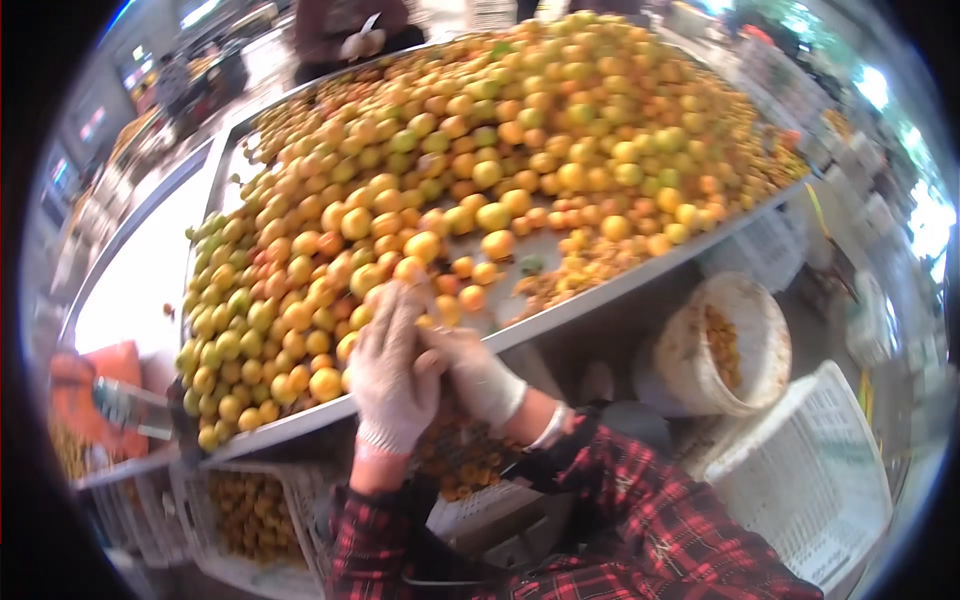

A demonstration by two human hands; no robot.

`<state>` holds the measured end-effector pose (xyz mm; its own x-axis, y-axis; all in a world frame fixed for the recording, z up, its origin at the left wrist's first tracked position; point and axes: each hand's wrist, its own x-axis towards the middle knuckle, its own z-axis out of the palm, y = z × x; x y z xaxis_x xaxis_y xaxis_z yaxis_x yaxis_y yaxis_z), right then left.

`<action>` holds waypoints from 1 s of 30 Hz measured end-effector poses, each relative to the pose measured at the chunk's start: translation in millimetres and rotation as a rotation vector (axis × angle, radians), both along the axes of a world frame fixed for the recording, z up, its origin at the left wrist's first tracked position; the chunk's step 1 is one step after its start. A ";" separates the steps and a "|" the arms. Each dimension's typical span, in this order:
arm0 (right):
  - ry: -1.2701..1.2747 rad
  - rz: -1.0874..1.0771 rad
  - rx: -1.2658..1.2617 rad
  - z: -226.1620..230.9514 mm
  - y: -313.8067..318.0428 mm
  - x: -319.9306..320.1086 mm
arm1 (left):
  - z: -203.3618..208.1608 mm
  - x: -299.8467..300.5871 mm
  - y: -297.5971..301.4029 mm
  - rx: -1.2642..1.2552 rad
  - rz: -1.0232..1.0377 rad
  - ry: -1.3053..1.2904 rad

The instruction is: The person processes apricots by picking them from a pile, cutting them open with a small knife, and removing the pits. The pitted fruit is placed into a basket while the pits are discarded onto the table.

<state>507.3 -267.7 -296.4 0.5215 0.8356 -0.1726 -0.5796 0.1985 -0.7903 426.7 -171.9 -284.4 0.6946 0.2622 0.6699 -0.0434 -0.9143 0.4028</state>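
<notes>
A broad heap of round yellow-orange fruit (423, 246), some greenish and looking like persimmons, fills a raised metal-edged table (590, 290). At its near edge my two hands, in whitish knit gloves, come together. My left hand (392, 375) reaches forward over the fruit with its fingers stretched out, their tips beside an orange fruit. Against its inner side lies my right hand (483, 372), angled in from the right. The right fingers are mostly hidden behind the left hand, and blur hides anything between the palms.
Orange trimmings (575, 265) lie on the table right of my hands. Below the edge stand a white bucket (760, 350) with orange bits, a white crate (830, 470) and a filled crate (300, 500). Opposite, a person's hand (363, 44) holds a knife (371, 21).
</notes>
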 end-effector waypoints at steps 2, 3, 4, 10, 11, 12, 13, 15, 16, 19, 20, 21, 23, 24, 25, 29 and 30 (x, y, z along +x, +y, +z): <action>-0.014 -0.045 -0.011 -5.2 10.0 -8.0 | 5.2 -6.4 3.4 -0.045 0.004 -0.007; 0.042 -0.104 -0.058 -5.0 14.5 -12.1 | 2.8 -8.7 6.0 -0.062 0.009 -0.005; -0.012 -0.124 -0.053 -5.0 18.0 -16.3 | 0.1 -10.8 8.0 -0.115 0.010 -0.024; -0.393 -0.107 -0.172 -1.8 16.4 -13.9 | -14.7 -9.1 12.9 -0.894 -0.102 -0.140; -0.504 -0.068 -0.204 -0.3 12.8 -11.4 | -16.7 -8.0 17.4 -0.896 -0.098 -0.141; -0.501 -0.041 -0.151 1.3 12.5 -9.3 | -16.6 -7.9 23.3 -1.206 -0.211 -0.265; -0.502 -0.035 -0.145 4.8 8.8 -7.3 | -16.8 -9.5 27.5 -1.514 -0.329 -0.394; -0.193 0.175 -0.021 14.6 -2.1 -1.5 | -14.3 -12.9 28.2 -1.662 -0.395 -0.442; -0.385 0.174 0.020 3.3 -3.9 4.2 | -10.1 -12.0 26.6 -1.703 -0.396 -0.443; -0.833 0.397 0.084 12.2 -9.4 13.4 | -11.9 -10.4 26.8 -1.695 -0.426 -0.448; -0.971 0.378 0.087 16.1 -11.3 15.7 | -12.1 -9.9 25.3 -1.790 -0.395 -0.479; -0.970 0.380 0.088 18.8 -11.6 15.8 | -9.7 -10.4 23.8 -1.886 -0.366 -0.509; -0.665 0.175 0.011 23.1 -12.0 16.6 | -15.7 -11.3 23.8 -1.834 -0.403 -0.450; -0.504 0.089 0.018 26.9 -14.5 19.7 | -14.8 -9.1 19.0 -1.872 -0.420 -0.426; -0.395 -0.028 0.148 22.3 -11.4 22.4 | -14.7 -7.8 15.1 -1.908 -0.436 -0.401; -0.110 -0.224 0.480 22.3 -6.5 35.3 | -20.8 -3.7 -5.0 -1.876 -0.389 -0.151; -0.080 -0.243 0.506 21.0 -6.4 40.0 | -25.9 -4.4 -5.3 -1.427 -0.349 0.023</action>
<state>547.3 -274.1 -275.4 0.7045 0.6580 0.2657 -0.4121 0.6842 -0.6017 422.3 -177.2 -310.3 0.8670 0.4979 -0.0189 -0.1553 0.3061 0.9393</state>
